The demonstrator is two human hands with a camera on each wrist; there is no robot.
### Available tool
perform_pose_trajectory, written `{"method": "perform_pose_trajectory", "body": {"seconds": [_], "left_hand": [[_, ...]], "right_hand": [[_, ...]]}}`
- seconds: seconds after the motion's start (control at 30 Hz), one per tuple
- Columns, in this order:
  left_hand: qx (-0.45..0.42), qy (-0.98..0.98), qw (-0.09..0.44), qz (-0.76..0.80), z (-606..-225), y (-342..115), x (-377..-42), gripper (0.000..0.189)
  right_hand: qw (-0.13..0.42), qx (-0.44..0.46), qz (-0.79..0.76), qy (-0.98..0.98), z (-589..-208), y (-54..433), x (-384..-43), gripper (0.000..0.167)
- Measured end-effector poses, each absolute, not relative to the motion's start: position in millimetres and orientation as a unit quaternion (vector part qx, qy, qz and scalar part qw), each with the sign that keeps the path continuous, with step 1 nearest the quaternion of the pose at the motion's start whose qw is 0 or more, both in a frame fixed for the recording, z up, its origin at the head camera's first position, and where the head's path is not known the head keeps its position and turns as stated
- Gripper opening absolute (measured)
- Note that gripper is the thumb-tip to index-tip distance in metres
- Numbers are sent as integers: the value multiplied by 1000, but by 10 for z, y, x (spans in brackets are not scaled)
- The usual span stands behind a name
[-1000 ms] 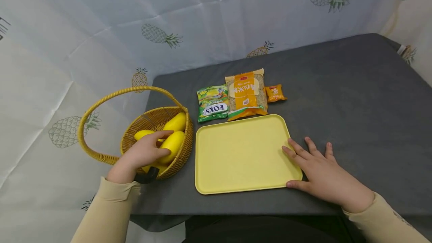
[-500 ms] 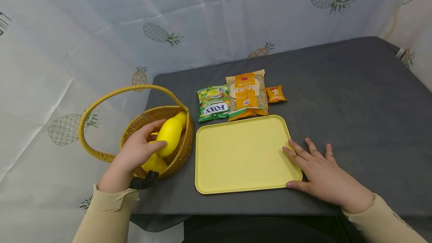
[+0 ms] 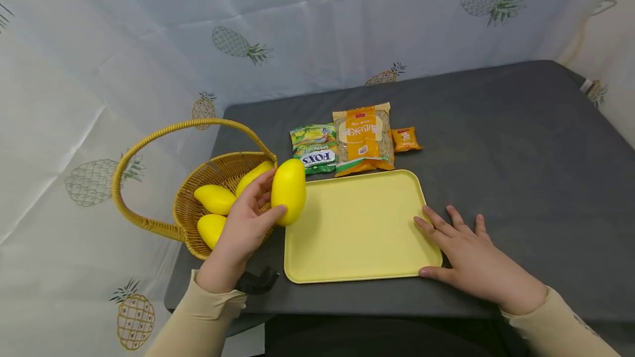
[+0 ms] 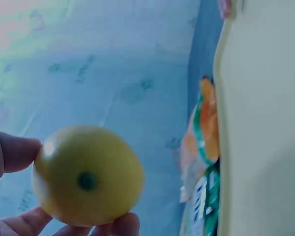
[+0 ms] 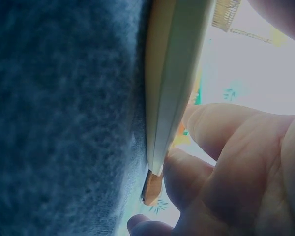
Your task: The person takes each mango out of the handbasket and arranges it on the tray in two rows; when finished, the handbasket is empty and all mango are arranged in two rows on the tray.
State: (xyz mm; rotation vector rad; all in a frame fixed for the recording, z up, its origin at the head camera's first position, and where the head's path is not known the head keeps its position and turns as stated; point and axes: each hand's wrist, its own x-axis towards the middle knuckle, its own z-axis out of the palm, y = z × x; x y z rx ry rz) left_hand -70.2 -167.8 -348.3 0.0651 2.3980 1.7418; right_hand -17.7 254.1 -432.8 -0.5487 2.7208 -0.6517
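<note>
A yellow mango (image 3: 289,191) is pinched between the thumb and fingers of my left hand (image 3: 243,230), raised over the left edge of the yellow tray (image 3: 357,230). In the left wrist view the mango (image 4: 88,174) shows its dark round stem spot facing the camera. Behind that hand stands the wicker basket (image 3: 187,219), with several more mangoes (image 3: 215,199) inside, partly covered by the hand. My right hand (image 3: 471,258) lies with fingers spread at the tray's right edge, fingertips on its rim; the right wrist view shows fingers (image 5: 211,125) beside the tray's side.
Behind the tray lie a green candy bag (image 3: 315,147), a larger orange-and-clear food bag (image 3: 364,139) and a small orange packet (image 3: 407,139). The basket's tall handle (image 3: 149,145) arches up at the left. A patterned cloth (image 3: 297,37) hangs behind the grey table (image 3: 521,142).
My left hand has lifted a mango out of the basket and carried it right, to the tray's left edge. My right hand stays at the tray's right edge.
</note>
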Motion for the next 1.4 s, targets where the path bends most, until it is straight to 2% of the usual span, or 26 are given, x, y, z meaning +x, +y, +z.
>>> {"method": "perform_pose_trajectory", "body": {"seconds": [0.27, 0.53, 0.87, 1.23, 1.4], "left_hand": [[8, 806, 102, 582, -3795, -1356, -741, 78], [-34, 825, 107, 554, -4010, -1261, -834, 77], [-39, 835, 110, 538, -4129, -1285, -898, 78], [-37, 850, 118, 511, -4156, -1319, -897, 68], [-28, 875, 121, 468, -4147, -1326, -886, 72]], "right_hand": [[147, -190, -224, 945, -4331, 2525, -186, 103], [150, -187, -227, 944, -4332, 2520, -187, 103], [146, -190, -227, 944, -4314, 2530, -178, 102], [142, -193, -218, 946, -4306, 2526, -181, 101], [143, -193, -218, 946, -4305, 2529, -183, 101]]}}
